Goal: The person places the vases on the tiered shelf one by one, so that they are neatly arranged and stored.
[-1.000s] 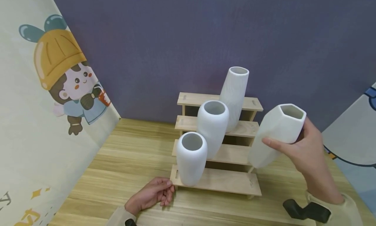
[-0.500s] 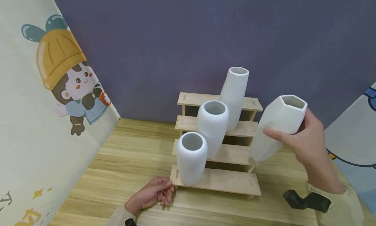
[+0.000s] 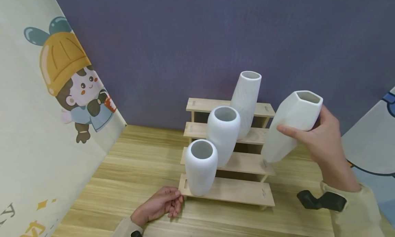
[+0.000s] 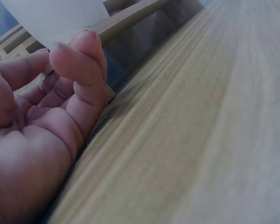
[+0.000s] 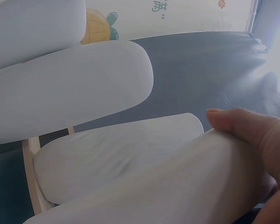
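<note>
My right hand (image 3: 324, 137) grips a white faceted vase (image 3: 287, 127) with an angular mouth. Thumb on the near side, it holds the vase tilted above the right end of a four-step wooden stand (image 3: 247, 192). In the right wrist view the held vase (image 5: 191, 186) lies beside the tall vase (image 5: 116, 158). A short rounded vase (image 3: 201, 172) stands at the lowest step's left; a medium rounded vase (image 3: 223, 134) and the tall tapered vase (image 3: 247, 100) stand higher behind it. My left hand (image 3: 162, 202) pinches the lowest step's left corner; its fingers are curled (image 4: 79, 70).
The stand sits on a wood-grain table (image 3: 132, 161) against a dark blue-grey backdrop (image 3: 154, 59). A pale panel with a cartoon figure (image 3: 83, 86) rises at the left. Another printed panel (image 3: 370, 144) stands at the right.
My right hand has raised the faceted vase, its base moving up from the lower steps' right end. The left hand and the other vases stay in place.
</note>
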`<state>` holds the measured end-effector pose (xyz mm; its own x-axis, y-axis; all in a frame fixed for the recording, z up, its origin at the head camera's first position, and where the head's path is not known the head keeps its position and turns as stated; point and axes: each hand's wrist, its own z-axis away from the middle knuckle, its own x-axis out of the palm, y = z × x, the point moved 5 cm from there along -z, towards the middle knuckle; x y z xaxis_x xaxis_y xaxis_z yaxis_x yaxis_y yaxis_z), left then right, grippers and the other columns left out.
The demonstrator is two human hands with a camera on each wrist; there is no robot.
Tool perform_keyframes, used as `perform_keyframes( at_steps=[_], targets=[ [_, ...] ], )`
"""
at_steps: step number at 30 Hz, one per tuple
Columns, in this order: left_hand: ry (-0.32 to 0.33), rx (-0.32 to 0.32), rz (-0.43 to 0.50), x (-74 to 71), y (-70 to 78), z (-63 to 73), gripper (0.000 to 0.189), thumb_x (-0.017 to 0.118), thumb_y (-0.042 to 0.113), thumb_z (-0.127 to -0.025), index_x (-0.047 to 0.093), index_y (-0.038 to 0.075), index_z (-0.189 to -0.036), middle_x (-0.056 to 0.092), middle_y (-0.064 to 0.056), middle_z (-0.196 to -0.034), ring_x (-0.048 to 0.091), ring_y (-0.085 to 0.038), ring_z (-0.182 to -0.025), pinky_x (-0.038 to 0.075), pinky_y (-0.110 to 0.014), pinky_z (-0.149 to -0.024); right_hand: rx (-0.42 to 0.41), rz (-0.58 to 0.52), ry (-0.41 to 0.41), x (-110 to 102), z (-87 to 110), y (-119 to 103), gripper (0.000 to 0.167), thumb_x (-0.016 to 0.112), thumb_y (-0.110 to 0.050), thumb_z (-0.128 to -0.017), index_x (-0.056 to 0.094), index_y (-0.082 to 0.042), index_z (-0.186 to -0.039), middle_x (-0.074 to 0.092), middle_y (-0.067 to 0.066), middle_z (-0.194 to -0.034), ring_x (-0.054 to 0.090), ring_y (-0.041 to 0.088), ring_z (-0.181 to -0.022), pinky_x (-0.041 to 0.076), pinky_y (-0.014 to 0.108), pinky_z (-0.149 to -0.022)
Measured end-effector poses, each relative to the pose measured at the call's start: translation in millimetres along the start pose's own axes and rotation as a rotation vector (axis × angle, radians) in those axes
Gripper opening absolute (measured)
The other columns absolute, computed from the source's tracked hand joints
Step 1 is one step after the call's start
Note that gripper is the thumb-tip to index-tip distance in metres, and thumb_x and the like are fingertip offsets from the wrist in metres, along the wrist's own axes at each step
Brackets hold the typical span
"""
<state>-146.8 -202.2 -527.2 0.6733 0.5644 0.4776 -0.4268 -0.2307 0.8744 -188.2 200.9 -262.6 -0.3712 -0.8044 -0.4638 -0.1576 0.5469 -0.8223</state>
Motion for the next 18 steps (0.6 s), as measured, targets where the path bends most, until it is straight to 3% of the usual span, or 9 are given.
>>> perform_keyframes(
  at_steps=[3, 18],
  targets=[
    [0.014, -0.019, -0.001, -0.1, -0.8, 0.5, 0.030, 0.035, 0.019, -0.110, 0.062, 0.011, -0.101, 0.070, 0.007, -0.081, 0.066, -0.002, -0.068, 0.051, -0.013, -0.056, 0.021, 0.012, -0.004, -0.6, -2.3, -0.2, 0.076, 0.089, -0.020, -0.075, 0.049, -0.031, -0.139, 0.055, -0.021, -0.115, 0.057, 0.002, -0.097, 0.052, 0.012, -0.067],
    [-0.015, 0.035, 0.004, 2.7, 0.8, 1.2, 0.035, 0.030, 0.014, -0.111, 0.063, 0.011, -0.102, 0.071, 0.007, -0.082, 0.066, -0.002, -0.069, 0.051, -0.013, -0.056, 0.015, -0.038, 0.015, -4.9, -23.1, -6.7, 0.073, 0.089, -0.016, -0.076, 0.051, -0.029, -0.138, 0.058, -0.016, -0.115, 0.058, 0.007, -0.099, 0.053, 0.012, -0.068]
  ],
)
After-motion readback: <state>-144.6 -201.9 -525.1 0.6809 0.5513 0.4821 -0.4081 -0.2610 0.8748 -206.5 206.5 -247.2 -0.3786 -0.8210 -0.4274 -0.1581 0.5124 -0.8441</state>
